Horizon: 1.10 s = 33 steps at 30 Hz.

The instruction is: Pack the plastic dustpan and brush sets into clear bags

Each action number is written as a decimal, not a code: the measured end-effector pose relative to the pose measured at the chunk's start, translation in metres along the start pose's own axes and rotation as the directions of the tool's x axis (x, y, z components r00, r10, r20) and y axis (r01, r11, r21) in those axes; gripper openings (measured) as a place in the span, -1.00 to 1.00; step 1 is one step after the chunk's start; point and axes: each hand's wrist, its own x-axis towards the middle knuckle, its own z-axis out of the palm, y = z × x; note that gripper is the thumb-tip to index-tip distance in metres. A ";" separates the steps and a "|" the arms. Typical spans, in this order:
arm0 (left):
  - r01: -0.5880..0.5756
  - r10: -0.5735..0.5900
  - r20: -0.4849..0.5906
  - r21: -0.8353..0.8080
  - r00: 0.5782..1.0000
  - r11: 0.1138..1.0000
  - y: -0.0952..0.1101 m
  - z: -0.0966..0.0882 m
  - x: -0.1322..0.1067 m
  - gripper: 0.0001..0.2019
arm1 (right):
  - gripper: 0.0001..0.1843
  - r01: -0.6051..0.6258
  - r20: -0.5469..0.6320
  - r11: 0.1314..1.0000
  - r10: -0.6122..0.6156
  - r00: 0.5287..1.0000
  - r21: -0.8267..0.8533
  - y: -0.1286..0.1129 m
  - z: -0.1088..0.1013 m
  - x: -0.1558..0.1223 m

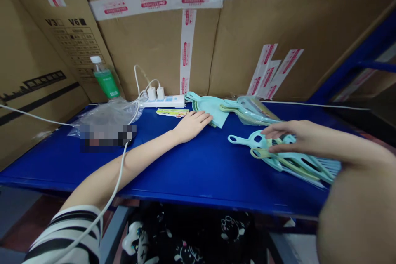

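Note:
My left hand [194, 126] lies flat, palm down, its fingertips touching the near edge of a small stack of light-teal dustpans [213, 108]. Over a pile of small hand brushes [305, 165] in teal and pale yellow-green is my right hand [286, 134]. Its thumb and fingers are apart above the handles, and I see nothing held between them. The pile's handle loops point left and its bristles right. Right of the dustpan stack lies a dustpan set in a clear plastic bag [253, 111], partly over the stack.
A white power strip [168, 101] with two plugs stands at the back beside a colourful packet [170, 112]. At left are a crumpled plastic bag [107, 115] and a green-labelled bottle [106, 80]. A white cable [122, 169] crosses my left arm. Cardboard [148, 49] walls the blue table [192, 173].

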 end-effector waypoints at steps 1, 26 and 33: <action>-0.020 0.020 -0.005 0.021 1.000 1.000 -0.001 0.000 0.002 -0.66 | -0.53 0.059 -0.033 0.998 -0.059 0.998 0.001 0.002 0.003 -0.004; -0.257 0.322 -0.188 0.302 0.928 0.918 -0.001 -0.032 -0.026 -0.73 | -0.68 0.403 -0.361 0.907 -0.418 0.833 -0.120 -0.020 0.035 -0.009; -0.303 0.364 -0.315 0.227 0.876 0.926 0.012 -0.053 -0.074 -0.77 | -0.69 0.538 -0.187 0.812 -0.578 0.794 -0.228 -0.067 0.050 0.027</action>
